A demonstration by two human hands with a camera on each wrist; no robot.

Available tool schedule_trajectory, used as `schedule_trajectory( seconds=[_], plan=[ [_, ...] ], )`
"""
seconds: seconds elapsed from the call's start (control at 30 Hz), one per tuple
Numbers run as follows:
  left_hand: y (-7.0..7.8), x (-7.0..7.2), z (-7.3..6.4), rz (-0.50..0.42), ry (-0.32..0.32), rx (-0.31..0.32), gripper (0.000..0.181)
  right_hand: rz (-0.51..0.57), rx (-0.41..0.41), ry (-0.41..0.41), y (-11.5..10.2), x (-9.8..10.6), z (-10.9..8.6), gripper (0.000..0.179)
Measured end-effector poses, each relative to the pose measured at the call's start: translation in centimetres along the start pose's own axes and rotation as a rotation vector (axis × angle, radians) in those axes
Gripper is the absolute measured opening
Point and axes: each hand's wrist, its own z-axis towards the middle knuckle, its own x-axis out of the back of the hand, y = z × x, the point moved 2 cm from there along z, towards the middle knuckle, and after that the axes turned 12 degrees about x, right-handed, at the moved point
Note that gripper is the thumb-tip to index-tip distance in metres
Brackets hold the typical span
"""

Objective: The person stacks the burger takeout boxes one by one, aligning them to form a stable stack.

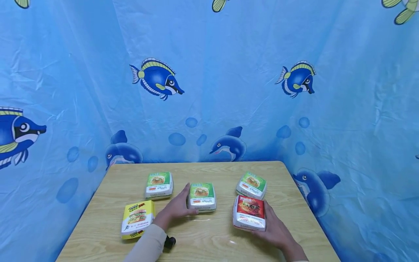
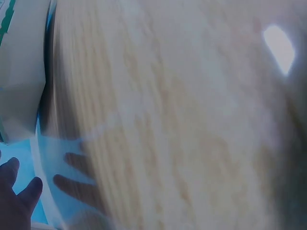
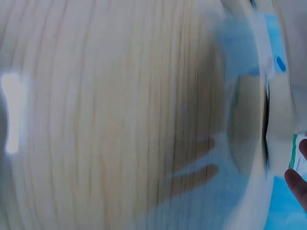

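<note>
A burger box with a green and white lid [image 1: 202, 196] stands on the wooden table near the middle. My left hand [image 1: 176, 205] is at its left side, fingers extended, the thumb by the front left corner. In the left wrist view, fingertips [image 2: 33, 189] show a gap from the white box wall [image 2: 21, 72]. My right hand [image 1: 276, 229] holds a red-lidded burger box [image 1: 250, 212] by its right side, raised over the table and tipped toward me. Just behind it is another green burger box [image 1: 252, 185]. The right wrist view shows only its fingertips [image 3: 296, 179].
A third green burger box [image 1: 159, 185] sits at the back left. In front of it lies a yellow burger box [image 1: 138, 219], close to the left forearm. A small black object [image 1: 169, 242] shows beside the left sleeve. Blue fish-print curtains [image 1: 209, 91] surround the table [image 1: 203, 247].
</note>
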Motion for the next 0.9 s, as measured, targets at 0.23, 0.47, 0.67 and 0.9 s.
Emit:
schedule_trajectory(
  seconds=[0.23, 0.47, 0.67, 0.9],
  plan=[
    [0.3, 0.0, -0.1, 0.015, 0.007, -0.031, 0.130, -0.011, 0.062, 0.037, -1.9, -0.6, 1.3, 0.134],
    [0.6, -0.6, -0.2, 0.071, 0.046, -0.077, 0.128, -0.008, 0.112, 0.036, -3.1, -0.5, 3.4, 0.129],
    [1.4, -1.0, -1.2, 0.093, 0.052, -0.110, 0.119, -0.006, 0.155, 0.032, -3.8, -0.2, 5.0, 0.127],
    [1.7, -1.4, -1.8, 0.096, 0.070, -0.093, 0.117, -0.016, 0.205, 0.039, -5.0, -0.3, 6.6, 0.127]
  ],
)
